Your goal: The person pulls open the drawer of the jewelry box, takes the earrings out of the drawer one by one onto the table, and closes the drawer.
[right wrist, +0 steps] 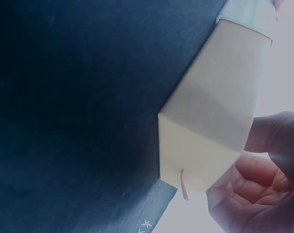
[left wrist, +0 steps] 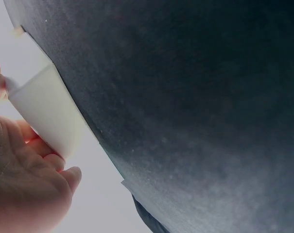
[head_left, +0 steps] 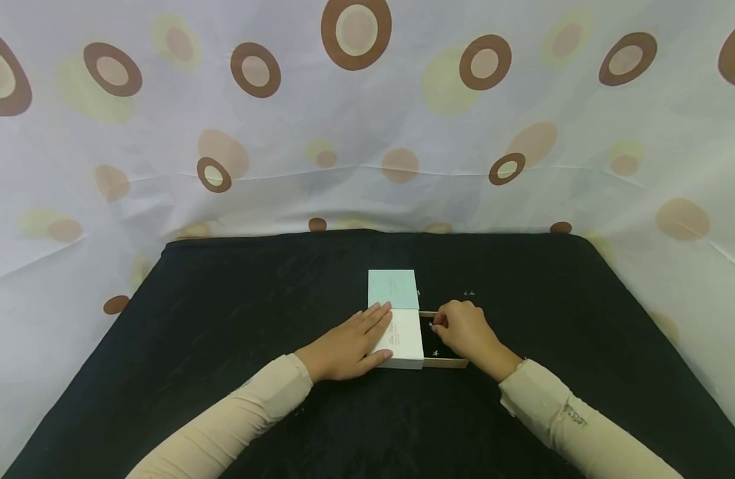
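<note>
A white box sleeve [head_left: 406,339] lies on the black cloth, its drawer [head_left: 445,363] pulled partly out to the right. My left hand [head_left: 355,342] rests flat on the sleeve, fingers straight, thumb near the front edge. Inside the drawer's black lining sits a small silver star-shaped piece [head_left: 436,353]. Over the drawer, my right hand [head_left: 465,329] has curled fingers and pinches at a second small star [head_left: 431,324]; the fingertips partly hide the contact. The right wrist view shows the drawer's pale end wall [right wrist: 195,150] with a thin ribbon tab [right wrist: 184,185], beside the curled fingers.
A mint-green box piece [head_left: 392,289] lies directly behind the white sleeve. Two small stars [head_left: 469,293] lie on the black cloth [head_left: 271,286] beyond my right hand. A patterned curtain [head_left: 355,133] hangs behind the table.
</note>
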A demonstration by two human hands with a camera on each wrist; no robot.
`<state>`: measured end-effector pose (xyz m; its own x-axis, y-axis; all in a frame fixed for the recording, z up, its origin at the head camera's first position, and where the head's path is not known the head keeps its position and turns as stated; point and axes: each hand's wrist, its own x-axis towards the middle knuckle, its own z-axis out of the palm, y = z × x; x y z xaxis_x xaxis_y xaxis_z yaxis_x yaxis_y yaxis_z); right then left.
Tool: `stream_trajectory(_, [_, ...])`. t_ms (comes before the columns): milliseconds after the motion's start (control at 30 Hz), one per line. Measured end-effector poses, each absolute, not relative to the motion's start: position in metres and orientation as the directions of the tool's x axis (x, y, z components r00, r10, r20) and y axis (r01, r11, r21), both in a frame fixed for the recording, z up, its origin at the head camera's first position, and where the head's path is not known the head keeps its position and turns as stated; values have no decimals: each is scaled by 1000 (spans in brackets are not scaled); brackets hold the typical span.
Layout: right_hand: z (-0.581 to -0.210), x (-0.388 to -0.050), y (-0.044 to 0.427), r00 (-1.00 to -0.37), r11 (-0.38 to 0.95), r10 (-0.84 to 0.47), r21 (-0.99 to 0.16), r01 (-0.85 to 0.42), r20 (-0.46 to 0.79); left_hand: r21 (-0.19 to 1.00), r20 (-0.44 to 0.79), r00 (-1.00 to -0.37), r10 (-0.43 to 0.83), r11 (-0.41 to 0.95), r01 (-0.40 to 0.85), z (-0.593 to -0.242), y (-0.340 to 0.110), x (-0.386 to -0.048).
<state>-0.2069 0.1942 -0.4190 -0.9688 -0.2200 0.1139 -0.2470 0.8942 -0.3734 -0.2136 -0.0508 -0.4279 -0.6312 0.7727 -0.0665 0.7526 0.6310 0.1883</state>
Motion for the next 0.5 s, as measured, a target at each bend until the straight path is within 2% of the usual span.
stream_trajectory(500, [-419,-207,192,-963,887,-226,-379,-265,146,194,-50,-625,779,621,759,-426,-51,-213])
